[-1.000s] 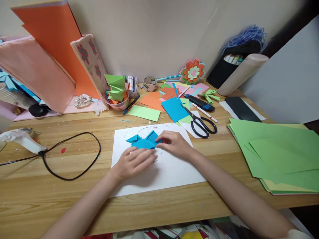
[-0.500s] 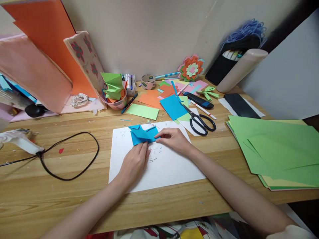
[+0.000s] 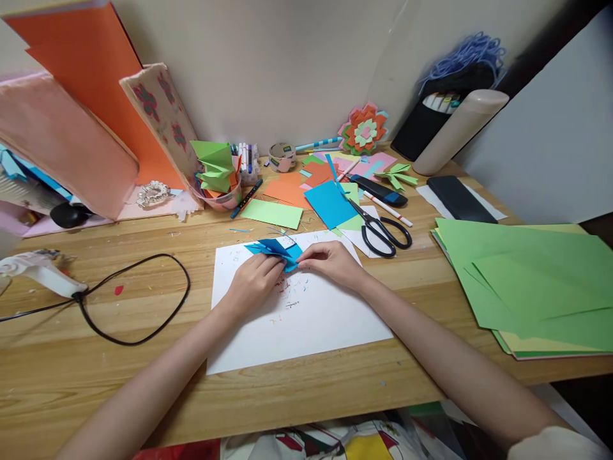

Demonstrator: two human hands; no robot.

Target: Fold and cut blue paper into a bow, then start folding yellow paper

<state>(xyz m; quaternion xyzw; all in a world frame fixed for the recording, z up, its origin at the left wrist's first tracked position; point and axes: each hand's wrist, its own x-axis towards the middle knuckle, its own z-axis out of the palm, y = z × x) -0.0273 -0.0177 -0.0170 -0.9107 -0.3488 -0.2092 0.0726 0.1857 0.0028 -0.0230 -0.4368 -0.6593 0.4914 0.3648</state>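
A folded piece of blue paper (image 3: 292, 255) lies over the upper part of a white sheet (image 3: 306, 326). My left hand (image 3: 256, 281) is closed on its near left side, and the fingers lift a flap upward, hiding part of the folds. At the right edge of the blue paper, my right hand (image 3: 330, 263) pinches it between thumb and fingertips. Small coloured specks mark the white sheet below the hands. Black-handled scissors (image 3: 383, 233) lie beyond my right hand, beside a flat blue square (image 3: 330, 204).
A glue gun (image 3: 45, 271) with a looped black cord (image 3: 138, 342) lies at left. Green sheets (image 3: 536, 281) are stacked at right. Behind are a light green strip (image 3: 271, 214), a utility knife (image 3: 380, 190), a cup of paper pieces (image 3: 223, 199) and a paper flower (image 3: 364, 131).
My left hand has moved up and slightly left onto the blue paper. The left flap, flatter before, now stands raised. My right hand keeps its pinch at the right edge.
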